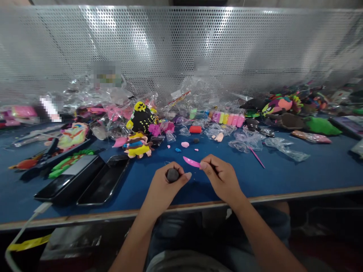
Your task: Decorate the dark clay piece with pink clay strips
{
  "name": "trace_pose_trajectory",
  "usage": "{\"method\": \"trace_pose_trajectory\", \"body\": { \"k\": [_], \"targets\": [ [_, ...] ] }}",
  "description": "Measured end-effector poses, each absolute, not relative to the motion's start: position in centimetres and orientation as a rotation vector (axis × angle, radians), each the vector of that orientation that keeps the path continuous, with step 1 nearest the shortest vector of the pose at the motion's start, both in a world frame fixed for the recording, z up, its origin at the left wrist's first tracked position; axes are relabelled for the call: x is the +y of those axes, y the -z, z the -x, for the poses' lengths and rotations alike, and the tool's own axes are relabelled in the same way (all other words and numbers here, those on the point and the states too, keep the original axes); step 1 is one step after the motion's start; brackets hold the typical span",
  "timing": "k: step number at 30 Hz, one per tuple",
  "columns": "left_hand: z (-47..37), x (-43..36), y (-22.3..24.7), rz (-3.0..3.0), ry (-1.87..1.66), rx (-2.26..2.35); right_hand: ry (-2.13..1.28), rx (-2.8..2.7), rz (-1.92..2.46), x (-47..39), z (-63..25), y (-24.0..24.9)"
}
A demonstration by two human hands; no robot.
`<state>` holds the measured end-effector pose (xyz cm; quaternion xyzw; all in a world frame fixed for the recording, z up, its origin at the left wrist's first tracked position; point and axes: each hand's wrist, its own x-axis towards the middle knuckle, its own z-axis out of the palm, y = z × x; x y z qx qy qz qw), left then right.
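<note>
My left hand (166, 185) is curled around a dark grey ball of modelling clay (172, 175), whose rounded top shows between thumb and fingers. In my right hand (219, 175) is a pink plastic clay knife (191, 162), pinched at its handle, with the blade pointing left. The blade is apart from the ball. Just beyond my hands lie a pale pink clay lump (185, 144), a small blue bit (177, 150) and a dark lump (196, 140). A red clay block (195, 129) sits farther back.
At left lie a phone (103, 181) and a cabled black device (68, 181). Clay figures, including a black-and-yellow one (141, 119), stand behind. Colored clay sticks (228, 118), plastic bags (287, 148) and a thin pink tool (257, 158) lie right of centre. A perforated metal panel (176, 45) borders the back.
</note>
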<state>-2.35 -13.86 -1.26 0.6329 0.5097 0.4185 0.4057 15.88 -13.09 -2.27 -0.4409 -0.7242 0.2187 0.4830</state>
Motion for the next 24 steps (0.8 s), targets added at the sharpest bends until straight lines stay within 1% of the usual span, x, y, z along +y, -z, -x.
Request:
{"method": "trace_pose_trajectory", "body": {
  "k": [6, 12, 18, 24],
  "targets": [
    [2.23, -13.56, 1.4, -1.685, -0.989, 1.282, -0.508, -1.855, 0.996, -13.35, -15.97, 2.32],
    [2.28, -13.5, 1.53, -1.717, -0.95, 1.249, -0.589, -1.952, 0.942, -13.07, -15.82, 2.24],
    [2.18, -13.45, 1.33, -1.748, -0.935, 1.21, -0.67, -1.959, 0.946, -13.19, -15.87, 2.32],
    [2.5, -13.73, 1.31, -1.697, -0.861, 1.12, -0.675, -1.935, 0.942, -13.16, -15.7, 2.25]
  ]
}}
